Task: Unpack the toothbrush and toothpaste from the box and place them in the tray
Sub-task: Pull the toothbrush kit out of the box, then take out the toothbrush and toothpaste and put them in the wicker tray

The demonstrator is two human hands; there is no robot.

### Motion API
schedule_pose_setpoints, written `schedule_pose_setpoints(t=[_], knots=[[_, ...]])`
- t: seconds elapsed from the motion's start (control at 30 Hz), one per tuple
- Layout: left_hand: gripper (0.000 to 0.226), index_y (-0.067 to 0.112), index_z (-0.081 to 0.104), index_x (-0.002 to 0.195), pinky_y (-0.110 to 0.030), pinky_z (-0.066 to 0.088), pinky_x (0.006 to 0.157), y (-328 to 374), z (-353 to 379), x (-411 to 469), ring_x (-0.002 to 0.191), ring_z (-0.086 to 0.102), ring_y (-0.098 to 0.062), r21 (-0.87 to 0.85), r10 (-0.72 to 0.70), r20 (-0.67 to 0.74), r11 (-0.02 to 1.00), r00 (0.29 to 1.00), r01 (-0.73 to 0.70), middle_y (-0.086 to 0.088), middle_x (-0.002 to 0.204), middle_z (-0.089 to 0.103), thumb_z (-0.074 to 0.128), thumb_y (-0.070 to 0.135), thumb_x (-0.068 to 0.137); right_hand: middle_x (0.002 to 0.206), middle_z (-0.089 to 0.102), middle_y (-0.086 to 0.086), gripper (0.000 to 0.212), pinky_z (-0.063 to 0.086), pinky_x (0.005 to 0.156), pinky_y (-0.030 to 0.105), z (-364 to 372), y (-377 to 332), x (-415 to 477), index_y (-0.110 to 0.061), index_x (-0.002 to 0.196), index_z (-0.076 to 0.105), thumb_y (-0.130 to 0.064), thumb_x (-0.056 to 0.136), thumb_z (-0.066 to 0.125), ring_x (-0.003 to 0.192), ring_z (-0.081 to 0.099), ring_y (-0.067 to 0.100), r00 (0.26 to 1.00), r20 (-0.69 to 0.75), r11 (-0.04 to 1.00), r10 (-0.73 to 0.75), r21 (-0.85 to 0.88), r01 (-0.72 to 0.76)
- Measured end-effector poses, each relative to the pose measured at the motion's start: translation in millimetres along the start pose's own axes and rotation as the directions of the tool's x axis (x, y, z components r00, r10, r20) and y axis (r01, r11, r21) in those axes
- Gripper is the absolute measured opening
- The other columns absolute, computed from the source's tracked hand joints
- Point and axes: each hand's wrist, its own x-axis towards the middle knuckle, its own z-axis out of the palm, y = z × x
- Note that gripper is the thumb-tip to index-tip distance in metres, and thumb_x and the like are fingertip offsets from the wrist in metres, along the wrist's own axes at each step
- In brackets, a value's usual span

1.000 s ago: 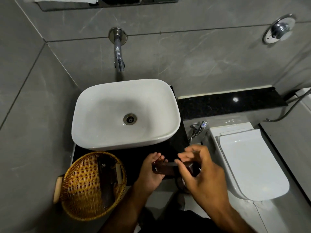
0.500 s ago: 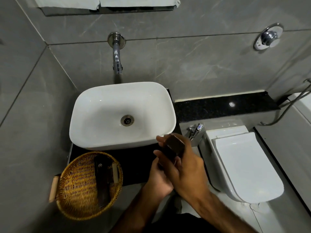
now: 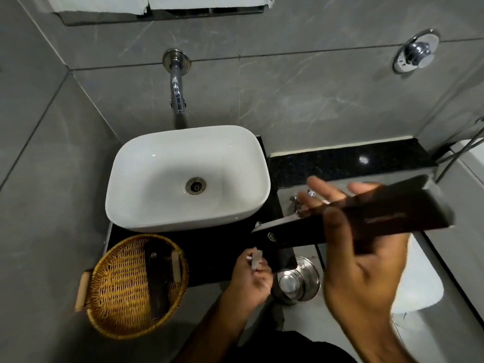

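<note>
A long dark box [image 3: 366, 218] with a small logo is held up close to the camera, tilted, above the toilet. My right hand [image 3: 366, 258] grips it around the middle. Its left end [image 3: 272, 234] hangs open with a dark flap below. Just under that end, my left hand [image 3: 251, 276] pinches a small pale item [image 3: 255, 260]; blur hides what it is. The round wicker tray [image 3: 112, 292] sits on the black counter at lower left. In it lie another dark box [image 3: 157, 284] and a pale stick-like piece [image 3: 176, 265].
A white basin [image 3: 157, 213] stands on the black counter [image 3: 217, 258] under a wall tap [image 3: 178, 95]. A steel bin [image 3: 298, 281] stands on the floor below my hands. The white toilet [image 3: 419, 284] is on the right, with a black ledge [image 3: 340, 161] behind.
My right hand has lifted the dark box up and to the right, close to the camera. My left hand has dropped below the box's left end, holding a small pale item.
</note>
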Motion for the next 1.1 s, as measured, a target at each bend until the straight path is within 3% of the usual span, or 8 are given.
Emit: schedule_pose_setpoints(t=[0.1,0.23,0.33,0.43,0.53,0.67,0.83,1.1], knots=[[0.058,0.011,0.047,0.045,-0.013,0.022,0.018,-5,-4,1,0.018,0.035,-0.005,0.006,-0.054,0.046,0.999,0.997,0.054,0.002,0.032,0.042,0.034,0.027,0.099,0.114,0.08,0.001,0.029,0.064,0.081,0.031,-26,10,11,-0.031,0.112,0.057,-0.049,0.091,0.065,0.099,0.079,0.022,0.896,-0.298,0.939,0.33,0.201,-0.279],[0.051,0.012,0.049,0.048,-0.012,0.018,0.021,-10,-2,7,0.018,0.035,-0.005,0.016,-0.067,0.062,0.998,0.996,0.066,0.002,0.032,0.044,0.039,0.025,0.096,0.085,0.084,0.005,0.033,0.064,0.057,0.027,-72,68,5,-0.016,0.095,0.066,-0.043,0.102,0.051,0.069,0.081,0.012,0.377,-0.269,0.462,0.886,0.578,-0.673],[0.065,0.012,0.048,0.038,-0.014,0.017,0.019,-13,-4,13,0.016,0.032,-0.006,0.095,-0.103,0.043,0.991,0.994,0.098,0.003,0.031,0.042,0.036,0.029,0.099,0.062,0.077,0.013,0.042,0.061,0.054,0.028,-107,121,-26,-0.005,0.084,0.062,-0.031,0.108,0.04,0.048,0.075,0.019,0.064,-0.163,0.162,0.985,0.706,-0.69],[0.059,0.013,0.049,0.039,-0.013,0.018,0.02,-20,-7,14,0.017,0.032,-0.006,0.135,-0.114,-0.003,0.984,0.994,0.113,0.003,0.033,0.042,0.04,0.027,0.096,0.074,0.074,0.019,0.036,0.062,0.074,0.041,-133,159,-62,0.001,0.088,0.065,-0.019,0.105,0.041,0.053,0.074,0.028,-0.104,-0.113,0.002,0.988,0.685,-0.729],[0.05,0.013,0.048,0.043,-0.011,0.019,0.02,-26,-8,11,0.019,0.032,-0.006,0.136,-0.089,-0.034,0.986,0.995,0.092,0.003,0.036,0.043,0.046,0.024,0.092,0.061,0.073,0.018,0.024,0.062,0.046,0.036,-145,180,-70,0.002,0.091,0.065,-0.007,0.1,0.044,0.041,0.071,0.025,-0.142,-0.075,-0.049,0.987,0.7,-0.712],[0.046,0.016,0.046,0.051,-0.011,0.02,0.022,-32,-10,6,0.021,0.033,-0.006,0.173,-0.078,-0.078,0.981,0.994,0.091,0.003,0.039,0.043,0.046,0.026,0.096,0.073,0.073,0.028,0.026,0.062,0.049,0.045,-148,205,-59,0.005,0.117,0.057,-0.012,0.098,0.05,0.05,0.074,0.034,-0.122,-0.062,-0.042,0.991,0.712,-0.701],[0.043,0.018,0.043,0.054,-0.01,0.019,0.022,-38,-11,2,0.02,0.033,-0.006,0.17,-0.07,-0.118,0.981,0.991,0.089,0.003,0.038,0.043,0.047,0.027,0.096,0.148,0.052,0.025,0.062,0.048,0.102,0.052,-143,221,-48,0.002,0.152,0.033,-0.04,0.107,0.038,0.134,0.054,0.04,-0.139,0.017,-0.101,0.99,0.775,-0.624],[0.036,0.017,0.044,0.062,-0.009,0.023,0.025,-40,-18,-9,0.021,0.036,-0.007,0.352,0.015,-0.161,0.935,0.987,0.043,0.001,0.038,0.047,0.054,0.029,0.093,0.086,0.081,0.006,0.036,0.061,0.059,0.03,-102,145,-79,-0.007,0.119,0.068,-0.035,0.1,0.056,0.077,0.074,0.021,0.039,0.118,0.003,0.992,0.286,-0.958]])
